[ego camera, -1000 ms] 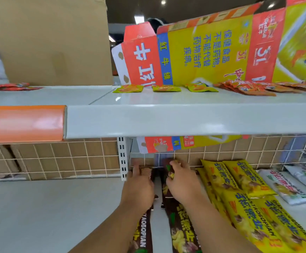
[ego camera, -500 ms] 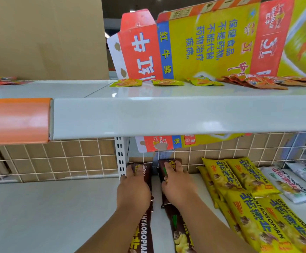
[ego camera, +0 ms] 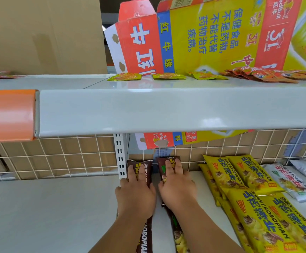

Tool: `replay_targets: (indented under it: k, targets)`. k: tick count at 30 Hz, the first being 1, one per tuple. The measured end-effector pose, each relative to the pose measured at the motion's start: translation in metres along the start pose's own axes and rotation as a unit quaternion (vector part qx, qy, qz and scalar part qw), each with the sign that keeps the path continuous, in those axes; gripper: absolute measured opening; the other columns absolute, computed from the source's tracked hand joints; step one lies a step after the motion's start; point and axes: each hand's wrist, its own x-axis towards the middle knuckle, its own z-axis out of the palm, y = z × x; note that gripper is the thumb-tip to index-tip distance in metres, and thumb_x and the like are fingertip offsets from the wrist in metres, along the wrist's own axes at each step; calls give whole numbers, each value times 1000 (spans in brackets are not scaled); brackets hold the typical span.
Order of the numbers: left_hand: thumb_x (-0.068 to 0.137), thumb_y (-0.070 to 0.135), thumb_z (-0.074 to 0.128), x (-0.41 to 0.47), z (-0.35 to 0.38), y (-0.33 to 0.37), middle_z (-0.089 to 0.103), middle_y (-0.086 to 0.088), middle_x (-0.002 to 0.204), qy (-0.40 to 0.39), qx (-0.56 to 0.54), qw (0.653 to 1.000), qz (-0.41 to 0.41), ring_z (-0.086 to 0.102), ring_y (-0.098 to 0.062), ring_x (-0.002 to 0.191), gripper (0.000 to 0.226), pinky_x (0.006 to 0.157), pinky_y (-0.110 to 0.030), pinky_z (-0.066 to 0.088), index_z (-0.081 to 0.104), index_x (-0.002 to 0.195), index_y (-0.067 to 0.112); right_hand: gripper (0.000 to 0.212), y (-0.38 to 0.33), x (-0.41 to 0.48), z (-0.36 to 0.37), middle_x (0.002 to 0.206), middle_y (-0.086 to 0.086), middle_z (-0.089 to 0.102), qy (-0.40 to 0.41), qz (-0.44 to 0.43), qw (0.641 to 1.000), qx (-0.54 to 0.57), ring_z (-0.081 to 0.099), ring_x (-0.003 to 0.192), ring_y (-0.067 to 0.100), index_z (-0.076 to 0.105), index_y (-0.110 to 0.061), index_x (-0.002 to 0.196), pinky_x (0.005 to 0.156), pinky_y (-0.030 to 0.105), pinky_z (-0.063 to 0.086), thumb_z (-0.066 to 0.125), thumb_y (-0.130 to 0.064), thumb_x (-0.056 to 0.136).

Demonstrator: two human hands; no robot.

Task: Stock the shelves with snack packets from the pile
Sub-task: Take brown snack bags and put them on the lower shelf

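**Two brown packets pressed flat at the back of the lower shelf**

Two brown snack packets lie side by side on the lower shelf [ego camera: 39, 207], their top ends touching the wire grid back [ego camera: 66, 154]. The left brown packet [ego camera: 145, 170] sits just beside the slotted white upright [ego camera: 120, 156]; the right brown packet [ego camera: 162, 168] lies a narrow gap further from that upright. Each is covered by a hand: the left hand [ego camera: 135, 194] and the right hand [ego camera: 177, 190] rest palm-down with fingers stretched forward, pressing on the packets rather than gripping them. My guess is that the flat palms are meant to slide the packets square against the grid and keep them in straight lanes.

Further from the upright, past the right hand, yellow snack packets [ego camera: 239, 179] overlap in rows running toward the shelf front, and white packets [ego camera: 292, 181] lie beyond those. Above the upright runs the upper shelf [ego camera: 148, 110], holding small yellow-green sachets [ego camera: 124, 76] and a tilted red-and-yellow carton [ego camera: 203, 37]. On the near side of the upright, the lower shelf is bare.
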Motion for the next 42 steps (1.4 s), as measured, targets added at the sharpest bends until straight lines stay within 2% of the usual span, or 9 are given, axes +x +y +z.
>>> replay_targets:
  k: [12,17,21,25,27,30,33,39,42]
  targets:
    - [100,59,26,2,3,0,3,-10,169,-4,-3,1000,6,39,-34,137,72,103,-47,39,1,161,30,84,-6,9,-5,168,1,-1,-30,28,999,5,32,140,34,3,-32,160,101,46,43,45,-58,92]
    - [94,75,27,5,-22,-5,-5,-4,171,-86,-13,996,17,18,-39,150,85,113,-54,29,-5,162,35,82,-1,3,-27,169,1,4,-51,28,997,42,23,146,38,7,-34,160,109,50,36,42,-62,92]
    - [95,69,33,-23,-45,-12,2,-2,171,-50,-26,996,66,12,-36,153,82,117,-54,25,3,162,33,75,16,-30,-49,167,4,13,-22,-20,999,41,24,147,35,15,-30,160,113,48,36,38,-58,94]
    - [95,65,35,-69,-62,-16,16,0,168,-33,-23,995,92,23,-30,150,76,115,-51,33,15,161,33,77,36,-72,-69,167,0,17,-44,-53,998,-4,27,147,32,20,-29,158,114,47,36,43,-60,91]
    - [96,62,35,-96,-76,-15,28,2,164,-13,-37,993,109,33,-26,145,70,109,-46,40,25,159,33,75,42,-97,-87,163,0,27,-40,-81,996,-19,35,143,29,27,-28,156,110,45,41,45,-58,90]
    - [93,59,38,-143,-109,-11,48,7,153,30,-67,990,121,49,-21,131,62,98,-39,47,44,150,34,64,49,-139,-124,148,-1,48,-15,-133,991,-33,52,128,27,43,-27,147,98,39,49,47,-55,90]
    - [90,59,44,-177,-150,-9,54,6,149,55,-107,986,120,52,-21,131,63,102,-36,46,52,147,33,47,52,-173,-169,127,-2,63,20,-168,985,-23,62,111,25,58,-27,129,83,34,54,51,-49,88]
    - [97,48,56,-224,-251,3,64,3,132,121,-122,977,123,59,-22,119,42,92,-34,48,61,136,32,32,42,-214,-274,107,3,70,62,-229,971,20,65,99,28,65,-27,115,72,33,51,53,-45,92]
    - [96,50,55,-229,-303,1,69,4,123,150,-118,975,113,63,-22,110,35,87,-35,52,67,125,33,32,32,-222,-324,107,1,71,93,-250,963,41,64,96,25,68,-27,114,78,36,54,53,-47,93]
